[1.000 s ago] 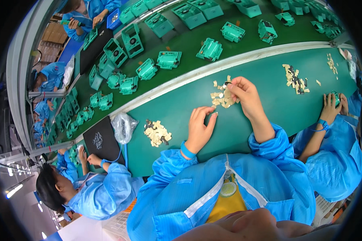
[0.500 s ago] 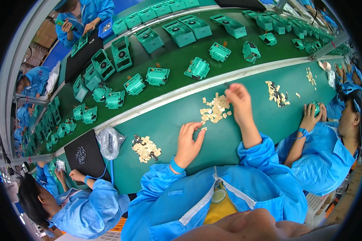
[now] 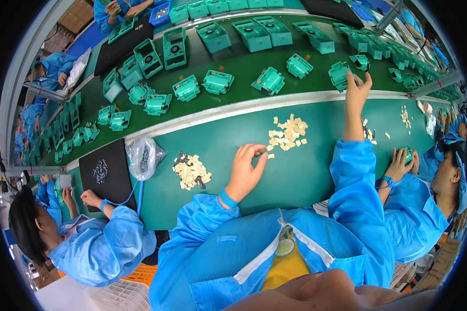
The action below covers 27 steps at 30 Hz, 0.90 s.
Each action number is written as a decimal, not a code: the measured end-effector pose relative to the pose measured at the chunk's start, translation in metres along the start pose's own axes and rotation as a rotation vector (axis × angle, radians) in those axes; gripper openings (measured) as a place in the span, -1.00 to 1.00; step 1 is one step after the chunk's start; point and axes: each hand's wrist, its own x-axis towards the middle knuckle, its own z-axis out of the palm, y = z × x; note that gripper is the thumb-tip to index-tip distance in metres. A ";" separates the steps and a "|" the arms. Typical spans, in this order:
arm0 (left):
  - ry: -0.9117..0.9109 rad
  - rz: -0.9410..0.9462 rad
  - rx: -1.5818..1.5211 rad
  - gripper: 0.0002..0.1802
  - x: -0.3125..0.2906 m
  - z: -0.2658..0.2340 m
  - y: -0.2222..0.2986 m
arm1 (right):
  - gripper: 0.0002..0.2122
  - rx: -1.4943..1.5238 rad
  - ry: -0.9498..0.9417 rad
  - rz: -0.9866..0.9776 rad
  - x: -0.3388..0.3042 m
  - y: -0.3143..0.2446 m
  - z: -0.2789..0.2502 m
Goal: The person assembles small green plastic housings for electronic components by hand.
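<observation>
My right hand [image 3: 357,98] stretches far out over the belt with its fingers spread. Its fingertips are at the right edge of a green plastic housing [image 3: 340,75]; firm contact is hard to make out. My left hand [image 3: 245,173] rests low over the green tabletop, loosely curved, with a gap between thumb and fingers and nothing visible in them. Just beyond its fingertips lies a loose heap of small cream-coloured pieces [image 3: 289,131], with a few strays close to the thumb.
More green housings [image 3: 218,82] and open green trays [image 3: 213,36] line the dark green belt [image 3: 233,106] beyond a pale metal rail [image 3: 218,117]. A mixed cream and black heap [image 3: 192,172], a plastic bag [image 3: 144,158] and a black mat [image 3: 120,181] lie leftward. Co-workers sit on both sides.
My right hand has gone from above the cream heap out to the housing on the belt, its fingers now spread. That housing sits at a different angle. The whole view has shifted slightly.
</observation>
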 end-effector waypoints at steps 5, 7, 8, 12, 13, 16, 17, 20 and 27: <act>0.100 -0.054 -0.036 -0.84 0.005 -0.018 -0.005 | -0.26 0.158 -1.240 0.219 -0.083 -0.093 -0.053; 0.121 -0.081 -0.061 -0.85 0.007 -0.019 -0.003 | -0.24 0.075 -1.491 0.238 -0.116 -0.115 -0.054; 0.116 -0.078 -0.064 -0.84 0.007 -0.020 -0.004 | -0.22 0.041 -1.629 0.153 -0.132 -0.121 -0.050; 0.097 -0.081 -0.078 -0.82 0.006 -0.026 -0.005 | -0.17 0.011 -1.824 0.069 -0.171 -0.112 -0.041; 0.091 -0.090 -0.069 -0.82 0.002 -0.028 -0.004 | -0.17 0.080 -1.771 0.015 -0.175 -0.105 -0.042; 0.043 -0.141 -0.096 -0.82 -0.010 -0.034 -0.003 | -0.24 0.258 -1.396 -0.279 -0.174 -0.105 -0.047; 0.011 -0.158 -0.126 -0.80 -0.015 -0.037 -0.005 | -0.24 0.266 -1.394 -0.263 -0.173 -0.106 -0.052; -0.102 -0.147 -0.150 -0.70 -0.021 -0.044 0.003 | -0.42 0.502 -1.264 0.136 -0.167 -0.099 -0.076; -0.460 0.247 0.165 -0.16 -0.006 -0.022 0.026 | -0.91 0.738 -1.005 0.667 -0.207 -0.072 -0.112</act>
